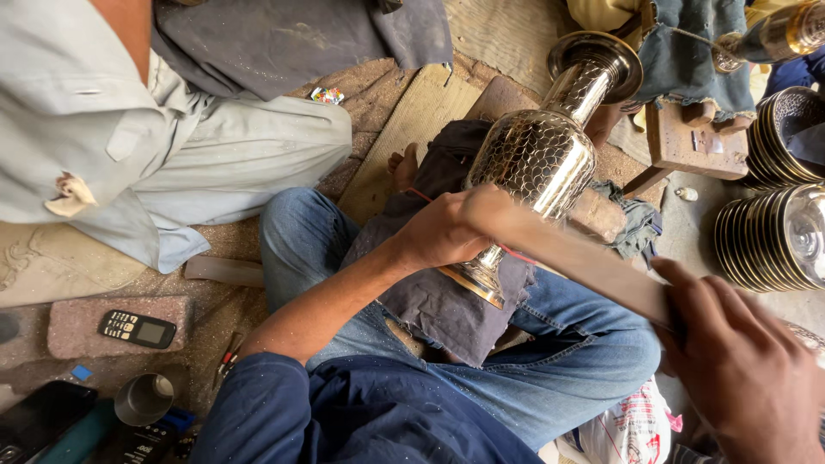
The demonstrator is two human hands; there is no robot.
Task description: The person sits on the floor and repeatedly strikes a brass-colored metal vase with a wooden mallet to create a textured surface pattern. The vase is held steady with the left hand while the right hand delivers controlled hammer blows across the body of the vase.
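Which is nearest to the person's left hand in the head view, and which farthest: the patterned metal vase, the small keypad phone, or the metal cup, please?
Measured from the left hand:
1. Metal vase: lying across the lap, touching the hand.
2. Keypad phone: far to the left, on a stone block.
3. Metal cup: lower left on the floor, slightly beyond the phone.

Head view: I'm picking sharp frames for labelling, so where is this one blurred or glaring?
Head view: the flat wooden stick and right hand are motion-smeared; the left hand is slightly soft; the patterned metal vase is sharp with bright glints; the stacked plates show glare.
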